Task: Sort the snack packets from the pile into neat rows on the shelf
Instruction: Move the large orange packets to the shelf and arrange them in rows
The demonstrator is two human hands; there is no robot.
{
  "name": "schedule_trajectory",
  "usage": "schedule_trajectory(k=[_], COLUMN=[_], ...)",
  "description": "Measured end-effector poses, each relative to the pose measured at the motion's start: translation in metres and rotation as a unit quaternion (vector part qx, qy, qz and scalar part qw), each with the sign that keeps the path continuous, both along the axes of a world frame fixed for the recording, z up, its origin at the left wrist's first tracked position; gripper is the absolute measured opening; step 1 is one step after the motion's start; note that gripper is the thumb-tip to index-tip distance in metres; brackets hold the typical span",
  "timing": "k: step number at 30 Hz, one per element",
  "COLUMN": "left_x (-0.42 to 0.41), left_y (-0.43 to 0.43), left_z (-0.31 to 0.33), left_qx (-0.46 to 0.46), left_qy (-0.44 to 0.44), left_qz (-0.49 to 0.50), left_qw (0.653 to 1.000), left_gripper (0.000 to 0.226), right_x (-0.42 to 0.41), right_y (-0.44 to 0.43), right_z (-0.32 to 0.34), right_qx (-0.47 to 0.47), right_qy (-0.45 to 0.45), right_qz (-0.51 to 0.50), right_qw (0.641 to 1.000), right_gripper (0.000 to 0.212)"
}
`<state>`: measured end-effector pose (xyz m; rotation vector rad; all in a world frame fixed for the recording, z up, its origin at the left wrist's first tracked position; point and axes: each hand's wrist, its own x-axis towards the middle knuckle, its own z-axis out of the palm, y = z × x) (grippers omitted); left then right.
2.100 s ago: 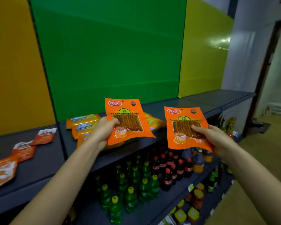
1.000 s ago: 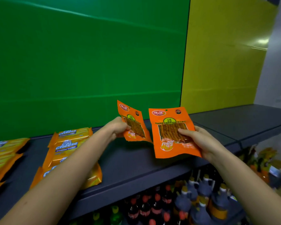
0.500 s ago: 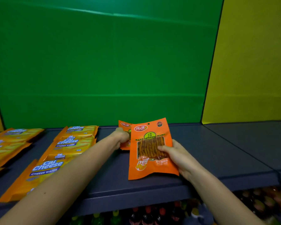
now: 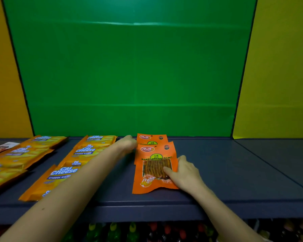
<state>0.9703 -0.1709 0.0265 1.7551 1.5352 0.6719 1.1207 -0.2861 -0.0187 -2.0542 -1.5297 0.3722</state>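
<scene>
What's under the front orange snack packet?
The front orange packet overlaps a second orange packet behind it; only that one's top shows. Beneath both lies the dark shelf.

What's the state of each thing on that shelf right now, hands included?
front orange packet: flat on the shelf, overlapping the rear one.
rear orange packet: flat behind it, lower part covered.
right hand: thumb on front orange packet, fingers curled at its right edge.
left hand: at rear orange packet's left edge, grip hidden.
Cal Cheese packets: flat, in overlapping rows.
</scene>
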Motion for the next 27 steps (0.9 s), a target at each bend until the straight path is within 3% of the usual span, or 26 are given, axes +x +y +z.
schedule_trajectory(k=[5, 9, 13, 17, 27], left_x=[-0.034, -0.079, -0.127, -0.19, -0.36], left_y=[-0.015, -0.04, -0.075, -0.1, -0.178], left_z=[0.005, -0.005, -0.013, -0.021, -0.033], left_qx=[0.161, 0.282, 0.341, 0.316, 0.284], left_qy=[0.189, 0.313, 0.311, 0.346, 0.388], left_qz=[-0.048, 0.018, 0.09, 0.137, 0.286], left_qw=[0.967, 0.907, 0.883, 0.873, 0.829], left_gripper=[0.038, 0.024, 0.02, 0.017, 0.016], right_x=[0.004, -0.004, -0.036, -0.085, -0.262], right_y=[-0.012, -0.012, -0.003, 0.011, 0.024], right_z=[0.013, 0.03, 0.04, 0.038, 0.035], right_qx=[-0.027, 0.044, 0.155, 0.206, 0.229], right_qy=[-0.19, -0.288, -0.27, -0.251, -0.18], right_qz=[-0.008, -0.008, 0.088, 0.183, 0.374], right_qw=[0.981, 0.957, 0.946, 0.928, 0.88], right_gripper=[0.064, 0.055, 0.038, 0.031, 0.034])
